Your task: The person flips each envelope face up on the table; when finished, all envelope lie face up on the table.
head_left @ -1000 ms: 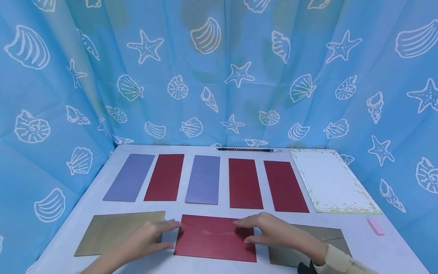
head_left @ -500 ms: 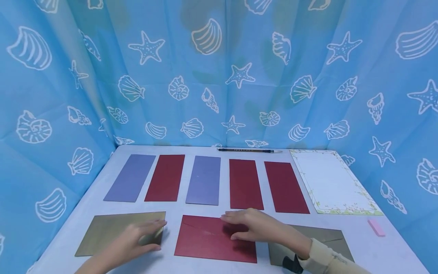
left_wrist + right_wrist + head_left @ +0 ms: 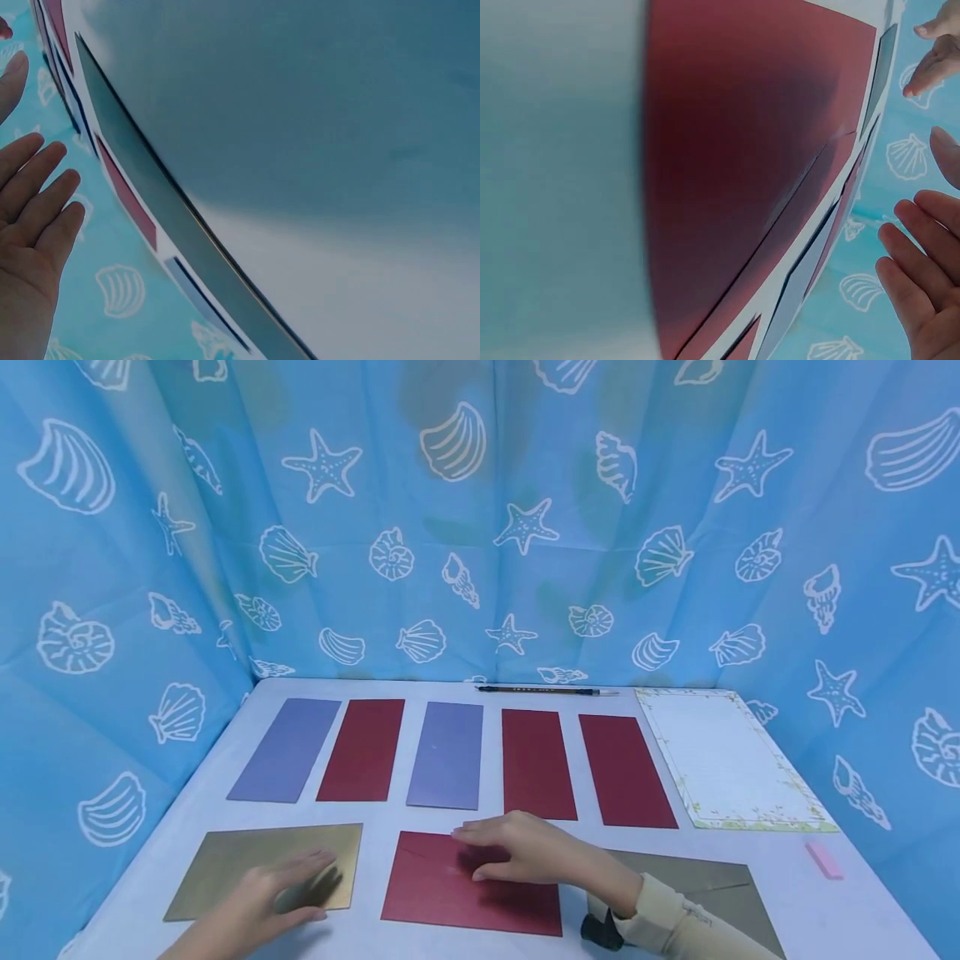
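Observation:
My left hand [image 3: 262, 893] hovers over the right part of a gold envelope [image 3: 240, 860], fingers extended and holding nothing. Its palm and spread fingers show in the left wrist view. My right hand [image 3: 528, 852] is above a red envelope [image 3: 420, 889] with a flap line, casting a shadow on it. In the right wrist view that hand's fingers [image 3: 922, 232] are straight, apart from the paper. A second, darker gold envelope [image 3: 720, 893] lies to the right, partly hidden by the right forearm and sleeve.
Behind lies a row of upright-set envelopes: purple [image 3: 285, 750], red [image 3: 362, 750], purple [image 3: 446, 755], red [image 3: 538, 764] and red [image 3: 627, 771]. A bordered sheet of writing paper [image 3: 731, 756], a brush [image 3: 540, 690] and a pink eraser [image 3: 825, 860] are also on the white table.
Both hands have moved left: the left from the red envelope's left edge to over the gold one, the right from the red envelope's right side toward its middle. The envelopes have stayed put.

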`<act>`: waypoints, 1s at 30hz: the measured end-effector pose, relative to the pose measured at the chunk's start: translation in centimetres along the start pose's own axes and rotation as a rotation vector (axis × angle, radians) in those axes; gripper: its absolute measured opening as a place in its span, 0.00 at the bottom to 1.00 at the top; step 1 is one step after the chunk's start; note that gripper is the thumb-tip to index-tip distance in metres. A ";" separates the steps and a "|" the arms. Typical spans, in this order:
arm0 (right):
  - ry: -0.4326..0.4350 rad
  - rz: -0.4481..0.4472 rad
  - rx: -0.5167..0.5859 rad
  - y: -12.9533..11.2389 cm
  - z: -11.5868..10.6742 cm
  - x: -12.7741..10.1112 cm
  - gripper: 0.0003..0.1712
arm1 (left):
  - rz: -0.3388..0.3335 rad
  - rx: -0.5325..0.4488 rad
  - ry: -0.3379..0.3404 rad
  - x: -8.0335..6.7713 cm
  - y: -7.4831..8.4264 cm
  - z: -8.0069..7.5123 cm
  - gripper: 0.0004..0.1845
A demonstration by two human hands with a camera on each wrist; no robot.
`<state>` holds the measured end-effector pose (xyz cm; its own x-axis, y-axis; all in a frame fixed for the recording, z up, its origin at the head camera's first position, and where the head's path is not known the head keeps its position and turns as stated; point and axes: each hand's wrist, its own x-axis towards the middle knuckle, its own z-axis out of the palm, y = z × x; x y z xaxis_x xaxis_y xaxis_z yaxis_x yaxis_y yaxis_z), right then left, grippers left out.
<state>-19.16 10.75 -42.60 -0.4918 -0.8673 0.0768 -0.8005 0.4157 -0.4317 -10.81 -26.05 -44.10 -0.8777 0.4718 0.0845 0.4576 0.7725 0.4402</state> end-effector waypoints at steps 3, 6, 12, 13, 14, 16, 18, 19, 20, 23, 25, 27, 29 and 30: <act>-0.005 -0.018 0.005 -0.2 0.4 1.0 0.31 | -0.032 -0.003 0.001 -0.5 -0.2 -0.1 0.36; -0.005 -0.045 0.019 -0.5 0.7 1.9 0.31 | -0.034 0.000 0.024 -1.0 -0.5 -0.2 0.36; -0.006 -0.075 0.034 -1.1 1.0 3.5 0.31 | -0.033 0.046 0.113 -2.0 -1.0 -0.4 0.34; -0.008 -0.074 0.036 -1.2 1.1 3.7 0.31 | -0.053 0.044 0.109 -2.2 -1.1 -0.4 0.34; -0.011 -0.073 0.040 -1.4 1.2 4.0 0.31 | -0.065 0.048 0.114 -2.3 -1.1 -0.5 0.35; -0.014 -0.076 0.042 -1.6 1.3 4.4 0.31 | -0.083 0.048 0.112 -2.7 -1.3 -0.6 0.35; -0.014 -0.090 0.037 -1.8 1.4 4.9 0.31 | -0.080 0.053 0.114 -3.0 -1.6 -0.8 0.36; -0.014 -0.099 0.034 -1.9 1.4 5.2 0.30 | -0.075 0.054 0.117 -3.2 -1.7 -0.9 0.36; -0.013 -0.110 0.027 -2.0 1.4 5.4 0.30 | -0.081 0.049 0.110 -3.4 -1.9 -1.1 0.37; -0.009 -0.135 0.009 -2.3 1.6 6.2 0.30 | -0.165 -0.018 0.040 -3.9 -2.4 -1.7 0.39; -0.010 -0.142 0.007 -2.5 1.7 6.7 0.30 | -0.226 -0.055 0.002 -4.1 -2.8 -2.1 0.39; -0.013 -0.145 0.006 -2.6 1.8 7.2 0.30 | -0.272 -0.065 -0.004 -4.2 -3.2 -2.4 0.40; -0.013 -0.152 -0.001 -2.8 2.0 7.7 0.30 | -0.293 -0.040 0.010 -4.4 -3.4 -2.5 0.40; -0.014 -0.154 0.000 -2.9 2.1 7.9 0.30 | -0.307 -0.026 0.018 -4.5 -3.5 -2.6 0.40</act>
<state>-20.03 2.09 -42.59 -0.3582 -0.9246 0.1294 -0.8661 0.2773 -0.4159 -8.85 -31.99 -43.70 -0.9768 0.2101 -0.0408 0.1667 0.8664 0.4707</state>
